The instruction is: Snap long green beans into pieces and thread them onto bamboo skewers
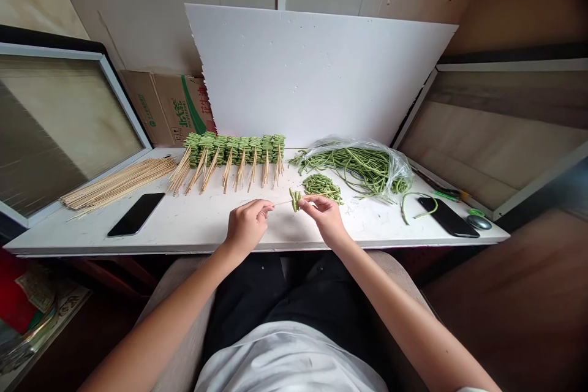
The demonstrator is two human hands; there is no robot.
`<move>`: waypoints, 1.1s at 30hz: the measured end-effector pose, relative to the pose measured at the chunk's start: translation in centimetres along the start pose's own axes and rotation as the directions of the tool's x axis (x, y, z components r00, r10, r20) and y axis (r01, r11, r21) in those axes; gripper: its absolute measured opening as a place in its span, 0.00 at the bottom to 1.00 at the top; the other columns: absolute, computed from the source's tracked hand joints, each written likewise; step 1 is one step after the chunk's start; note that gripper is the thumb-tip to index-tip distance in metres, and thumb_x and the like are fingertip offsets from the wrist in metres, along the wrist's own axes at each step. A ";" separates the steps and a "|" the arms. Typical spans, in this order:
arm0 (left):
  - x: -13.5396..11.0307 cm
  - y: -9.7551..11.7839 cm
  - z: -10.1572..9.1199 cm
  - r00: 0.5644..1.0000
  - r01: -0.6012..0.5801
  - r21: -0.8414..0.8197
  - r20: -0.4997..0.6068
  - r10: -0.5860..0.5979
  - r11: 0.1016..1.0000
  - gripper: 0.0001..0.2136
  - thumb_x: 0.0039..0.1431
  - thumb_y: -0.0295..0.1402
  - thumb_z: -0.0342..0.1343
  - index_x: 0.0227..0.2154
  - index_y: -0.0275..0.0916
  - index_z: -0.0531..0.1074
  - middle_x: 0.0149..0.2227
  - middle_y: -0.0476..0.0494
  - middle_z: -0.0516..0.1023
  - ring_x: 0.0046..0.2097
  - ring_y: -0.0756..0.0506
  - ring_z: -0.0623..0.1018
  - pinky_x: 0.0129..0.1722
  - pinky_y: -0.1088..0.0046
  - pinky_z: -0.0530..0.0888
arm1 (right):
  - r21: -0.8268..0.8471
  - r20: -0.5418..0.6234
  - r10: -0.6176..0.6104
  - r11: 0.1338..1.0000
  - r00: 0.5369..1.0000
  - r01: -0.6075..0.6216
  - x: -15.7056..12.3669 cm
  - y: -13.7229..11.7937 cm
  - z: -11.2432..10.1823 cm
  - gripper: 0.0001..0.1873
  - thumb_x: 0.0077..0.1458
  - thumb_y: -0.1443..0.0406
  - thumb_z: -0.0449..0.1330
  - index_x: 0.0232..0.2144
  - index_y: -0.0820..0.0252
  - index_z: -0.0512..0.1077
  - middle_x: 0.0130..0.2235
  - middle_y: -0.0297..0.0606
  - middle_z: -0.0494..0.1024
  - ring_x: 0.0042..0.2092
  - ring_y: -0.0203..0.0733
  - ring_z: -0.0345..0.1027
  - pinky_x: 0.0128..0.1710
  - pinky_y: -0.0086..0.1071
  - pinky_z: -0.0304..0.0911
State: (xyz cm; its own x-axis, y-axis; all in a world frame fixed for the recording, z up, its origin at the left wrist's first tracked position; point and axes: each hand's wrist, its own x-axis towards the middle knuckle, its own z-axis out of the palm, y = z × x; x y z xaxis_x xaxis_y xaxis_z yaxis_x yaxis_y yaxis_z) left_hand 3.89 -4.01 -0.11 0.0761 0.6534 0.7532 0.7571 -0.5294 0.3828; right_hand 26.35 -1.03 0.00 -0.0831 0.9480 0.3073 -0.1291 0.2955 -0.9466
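Observation:
My left hand (248, 225) is closed around one end of a thin wooden skewer (281, 203), which runs roughly level above the front of the table. A few short cut green bean pieces (294, 200) sit side by side across the skewer. With thumb and fingers, my right hand (324, 215) pinches at these pieces from the right. Just behind it lies a small heap of cut bean pieces (321, 185). Farther back on the left stand stacked finished bean skewers (234, 150), their bare stick ends pointing toward me.
Loose wooden skewers (122, 184) lie at left beside a black phone (136, 214). Long green beans (362, 165) spill from a clear plastic bag (399, 165). Another phone (448, 218), a single bean (404, 211) and a computer mouse (478, 222) are at right. A white board (321, 79) stands behind.

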 end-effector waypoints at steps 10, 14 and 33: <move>-0.6 -1.5 0.9 0.998 0.035 0.043 0.057 -0.037 0.998 0.16 0.58 0.21 0.50 0.37 0.43 0.81 0.35 0.48 0.87 0.37 0.44 0.85 0.37 0.74 0.77 | -0.080 0.028 0.154 0.985 0.988 -0.151 0.4 0.4 -0.3 0.21 0.43 0.49 0.77 0.31 0.57 0.83 0.40 0.42 0.85 0.44 0.49 0.78 0.47 0.40 0.69; -0.6 -1.9 1.2 0.992 0.070 0.057 0.099 -0.076 0.996 0.16 0.58 0.22 0.49 0.37 0.43 0.81 0.36 0.48 0.87 0.37 0.44 0.85 0.37 0.73 0.76 | -0.135 0.013 0.165 0.978 0.986 -0.162 0.4 0.7 -0.4 0.23 0.42 0.47 0.77 0.33 0.58 0.84 0.41 0.44 0.86 0.46 0.52 0.79 0.47 0.40 0.71; 0.4 -9.3 0.7 0.865 0.299 0.090 0.394 -0.310 0.950 0.15 0.63 0.38 0.47 0.37 0.45 0.80 0.34 0.46 0.84 0.37 0.40 0.81 0.38 0.69 0.71 | -0.897 -0.423 0.032 0.123 0.905 -0.424 15.0 -1.3 -21.1 0.24 0.59 0.67 0.66 0.57 0.67 0.76 0.48 0.58 0.83 0.48 0.58 0.77 0.48 0.45 0.70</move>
State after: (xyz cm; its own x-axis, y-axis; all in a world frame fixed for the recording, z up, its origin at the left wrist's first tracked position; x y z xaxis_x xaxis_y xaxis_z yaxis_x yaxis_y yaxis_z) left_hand -2.72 1.56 -3.72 0.0870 0.9427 0.3222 0.8001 -0.2588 0.5412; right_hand 46.15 15.32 3.77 0.3390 0.9179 0.2063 0.9059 -0.2593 -0.3347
